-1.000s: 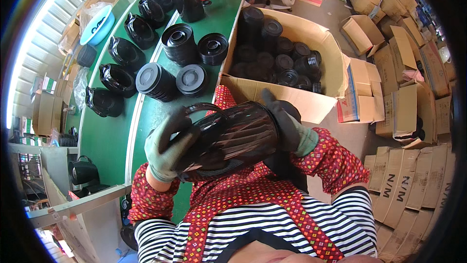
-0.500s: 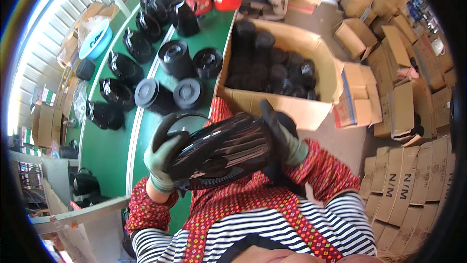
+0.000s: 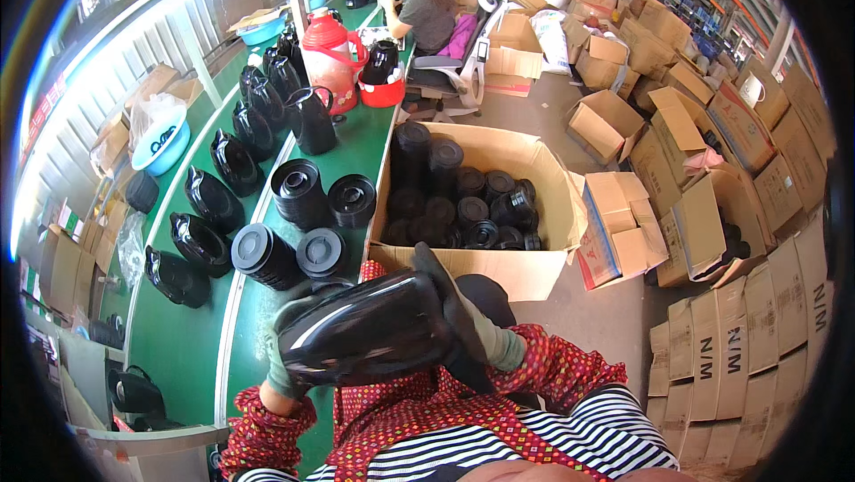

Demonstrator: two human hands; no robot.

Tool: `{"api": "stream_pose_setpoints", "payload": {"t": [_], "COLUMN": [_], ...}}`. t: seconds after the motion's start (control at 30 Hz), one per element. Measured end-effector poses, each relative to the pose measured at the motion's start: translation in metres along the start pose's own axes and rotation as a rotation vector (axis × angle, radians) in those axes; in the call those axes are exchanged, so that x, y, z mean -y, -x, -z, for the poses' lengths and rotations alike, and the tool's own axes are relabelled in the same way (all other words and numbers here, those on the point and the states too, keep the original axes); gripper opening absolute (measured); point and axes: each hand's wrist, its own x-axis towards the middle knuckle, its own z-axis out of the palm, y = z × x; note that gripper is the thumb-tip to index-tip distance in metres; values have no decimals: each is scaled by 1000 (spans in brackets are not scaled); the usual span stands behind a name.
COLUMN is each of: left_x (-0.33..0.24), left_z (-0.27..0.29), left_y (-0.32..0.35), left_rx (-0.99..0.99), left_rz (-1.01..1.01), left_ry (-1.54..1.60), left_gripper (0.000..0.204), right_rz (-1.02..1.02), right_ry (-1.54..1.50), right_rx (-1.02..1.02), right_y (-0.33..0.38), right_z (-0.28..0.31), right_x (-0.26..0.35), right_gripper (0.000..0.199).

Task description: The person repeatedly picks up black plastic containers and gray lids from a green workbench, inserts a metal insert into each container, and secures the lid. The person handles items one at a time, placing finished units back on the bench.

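Note:
A glossy black jug body [image 3: 365, 329] lies on its side in front of my chest, held between both hands. My left hand [image 3: 289, 339], in a grey-green work glove, is wrapped round its left end; part of the fingers is hidden behind it. My right hand [image 3: 468, 317], gloved too with dark fingers, presses against the right end. Just beyond, on the green table [image 3: 183, 339], stand stacks of round black lids [image 3: 260, 255]. A row of similar black jugs [image 3: 212, 200] runs along the table's left side.
At my right front stands an open carton [image 3: 525, 259] with many round black parts. A red and pink flask [image 3: 329, 59] and a red basin [image 3: 381, 93] are farther up the table. Another person [image 3: 430, 14] sits at the far end. Flat cartons [image 3: 739, 348] are stacked at right.
The view has tipped up, showing more of the far table and the seated person. Both hands still hold the jug body, which now lies a little lower and more level.

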Motion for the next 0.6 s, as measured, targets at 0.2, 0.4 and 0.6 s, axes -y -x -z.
{"api": "stream_pose_setpoints", "payload": {"t": [0.2,0.4,0.6], "left_x": [21,103,29], "left_z": [-26,9,18], "left_y": [2,35,-4], "left_rx": [183,185,-95], "left_rz": [304,223,118], "left_ry": [299,67,43], "left_gripper": [57,62,72], "right_rz": [660,705,185], "right_ry": [789,692,-151], "right_rx": [494,319,-104], "right_y": [-19,-25,-8], "right_z": [2,17,-5], "right_x": [44,26,-30], "right_gripper": [122,93,62]}}
